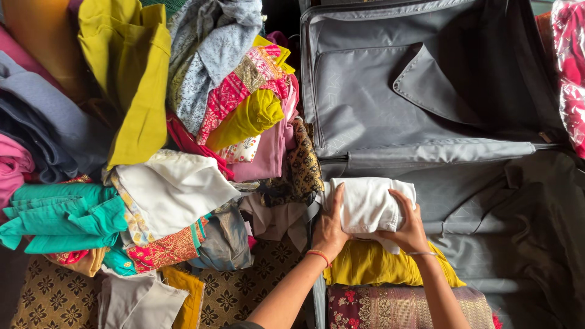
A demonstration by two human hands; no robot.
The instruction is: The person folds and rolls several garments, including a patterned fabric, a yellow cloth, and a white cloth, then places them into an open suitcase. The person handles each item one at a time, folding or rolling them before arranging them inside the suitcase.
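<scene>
Both my hands press on a folded white cloth (pixel 369 204) lying in the near-left corner of an open grey suitcase (pixel 518 207). My left hand (pixel 329 225) grips the cloth's left end, a red thread at the wrist. My right hand (pixel 409 226) clasps its right end, a thin bangle on the wrist. Just below the white cloth a folded mustard-yellow garment (pixel 372 265) lies in the suitcase, and below that a maroon embroidered fabric (pixel 390 307).
The suitcase lid (pixel 390 91) lies open at the back with a grey pocket flap. Left of the case a large heap of clothes: yellow-green (pixel 131 67), teal (pixel 67 216), white (pixel 177 189), grey-blue (pixel 207 42), pink. A plastic-wrapped red garment (pixel 570 67) lies at far right.
</scene>
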